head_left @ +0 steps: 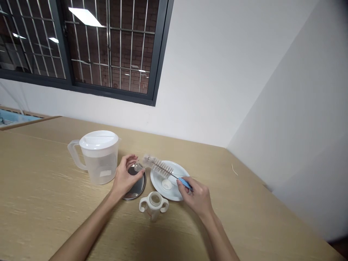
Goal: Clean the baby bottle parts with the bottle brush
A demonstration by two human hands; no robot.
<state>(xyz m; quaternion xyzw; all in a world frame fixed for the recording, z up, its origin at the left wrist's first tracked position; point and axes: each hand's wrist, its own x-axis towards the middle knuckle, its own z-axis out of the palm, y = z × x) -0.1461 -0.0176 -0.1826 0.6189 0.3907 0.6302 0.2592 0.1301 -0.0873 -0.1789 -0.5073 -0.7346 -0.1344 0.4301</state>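
Note:
My right hand (196, 195) is closed on the blue handle of a bottle brush (160, 167), whose bristled end points up and left over a white plate (178, 170). My left hand (125, 177) pinches a small clear piece (137, 167) right at the brush tip, above a round metal dish (137, 186). A small white ring-shaped part (166, 184) lies on the plate. In front of both hands stands an open baby bottle with two white handles (153, 204).
A translucent plastic jug with a white lid (98, 156) stands left of the metal dish on the wooden table (40, 195). White walls meet at the table's far right corner. A barred window is above at the left.

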